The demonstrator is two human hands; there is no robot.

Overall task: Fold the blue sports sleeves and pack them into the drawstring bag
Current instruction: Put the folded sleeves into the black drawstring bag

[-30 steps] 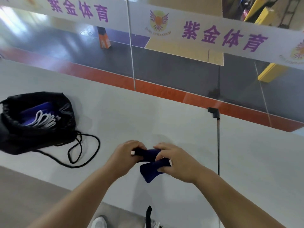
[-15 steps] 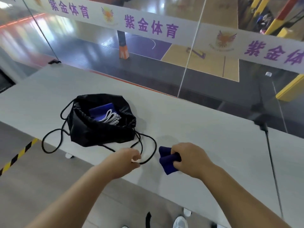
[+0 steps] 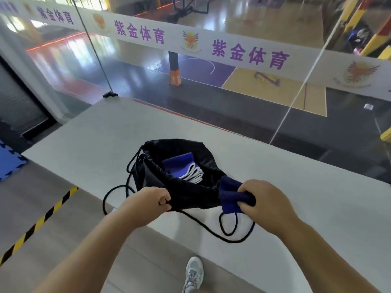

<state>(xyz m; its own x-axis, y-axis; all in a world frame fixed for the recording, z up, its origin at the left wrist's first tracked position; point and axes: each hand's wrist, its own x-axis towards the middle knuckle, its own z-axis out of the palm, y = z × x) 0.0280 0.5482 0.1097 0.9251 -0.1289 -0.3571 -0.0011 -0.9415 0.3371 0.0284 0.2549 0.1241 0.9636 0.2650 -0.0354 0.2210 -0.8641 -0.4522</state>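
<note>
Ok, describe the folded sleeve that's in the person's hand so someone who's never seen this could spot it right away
Start at the black drawstring bag lying open on the grey table. At the right edge of its mouth, the right hand pinches a folded dark blue sleeve. Unlike the brighter blue, white-trimmed fabric already inside, it is plain navy and held at the opening.

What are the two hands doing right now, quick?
Left hand: closed, gripping the near rim of the black drawstring bag.
Right hand: closed, holding a folded blue sports sleeve at the bag's opening.
</note>
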